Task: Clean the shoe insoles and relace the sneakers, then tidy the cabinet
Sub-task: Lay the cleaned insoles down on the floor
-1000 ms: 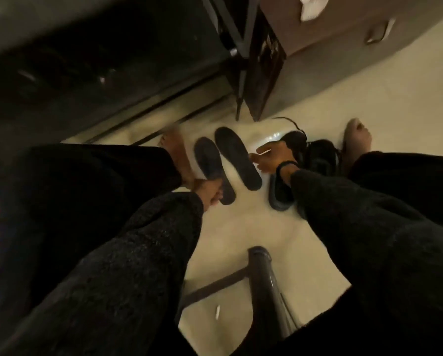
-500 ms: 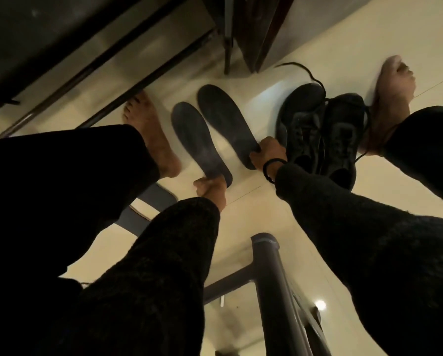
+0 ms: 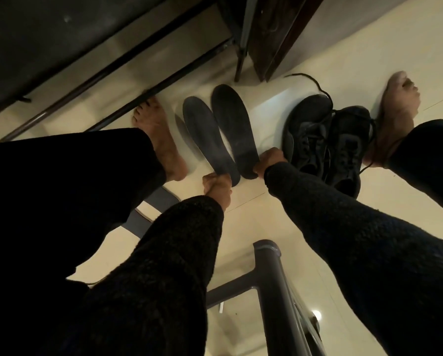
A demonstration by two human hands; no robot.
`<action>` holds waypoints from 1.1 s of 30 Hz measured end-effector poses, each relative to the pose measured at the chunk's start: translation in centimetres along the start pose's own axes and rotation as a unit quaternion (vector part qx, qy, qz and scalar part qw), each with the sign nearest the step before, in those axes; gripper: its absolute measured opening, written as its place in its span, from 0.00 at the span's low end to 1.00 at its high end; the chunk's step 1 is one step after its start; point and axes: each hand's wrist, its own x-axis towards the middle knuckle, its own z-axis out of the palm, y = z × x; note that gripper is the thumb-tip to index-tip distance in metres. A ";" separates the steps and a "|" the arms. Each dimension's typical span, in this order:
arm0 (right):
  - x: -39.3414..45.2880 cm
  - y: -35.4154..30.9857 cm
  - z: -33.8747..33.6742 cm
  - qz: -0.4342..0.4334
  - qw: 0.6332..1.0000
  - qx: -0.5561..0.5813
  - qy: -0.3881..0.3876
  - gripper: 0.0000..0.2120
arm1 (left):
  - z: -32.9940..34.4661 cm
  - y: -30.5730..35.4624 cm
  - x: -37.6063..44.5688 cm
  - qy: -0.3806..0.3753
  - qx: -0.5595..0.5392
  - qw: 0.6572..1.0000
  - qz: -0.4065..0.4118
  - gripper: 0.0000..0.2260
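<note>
Dark insoles (image 3: 219,132) are lying on the floor at 12 o'clock, each hand, left hand (image 3: 216,185) and right hand (image 3: 270,161), pinching a heel end; thin foam risks folding or slipping.

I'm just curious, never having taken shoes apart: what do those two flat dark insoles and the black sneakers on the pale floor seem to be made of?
The two flat dark insoles look like thin foam with a matte, dusty fabric face, since they show no shine.

The black sneakers seem to be matte mesh or textile uppers with cord laces.

The pale floor looks like glossy polished tile: it mirrors the light.
</note>
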 end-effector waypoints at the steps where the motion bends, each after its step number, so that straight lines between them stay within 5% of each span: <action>1: -0.2 0.1 -0.1 0.008 1.000 0.021 -0.005 0.21 | 0.2 1.0 -0.5 0.030 -0.054 0.997 -0.035 0.20; 5: -1.9 -0.1 -2.0 -0.007 0.995 0.090 -0.050 0.17 | -0.4 4.2 -2.6 0.071 -0.211 0.970 -0.094 0.10; 9: -6.2 -2.1 -4.8 0.010 0.981 0.175 -0.087 0.17 | -2.4 7.6 -6.8 0.029 -0.190 0.979 -0.063 0.12; 19: -23.8 -5.1 -14.4 -0.092 0.946 0.294 -0.102 0.02 | -8.5 12.4 -22.0 -0.017 -0.183 0.981 0.054 0.14; 23: -31.9 -3.1 -16.6 -0.201 0.928 0.300 -0.086 0.06 | -10.2 11.9 -30.1 -0.037 -0.192 0.972 0.129 0.02; 29: -43.5 -0.5 -19.3 -0.248 0.898 0.356 -0.076 0.03 | -12.6 9.1 -40.4 -0.071 -0.239 0.944 0.215 0.02; 33: -50.6 0.0 -20.7 -0.273 0.893 0.345 -0.093 0.10 | -14.7 7.5 -46.0 -0.084 -0.278 0.919 0.269 0.01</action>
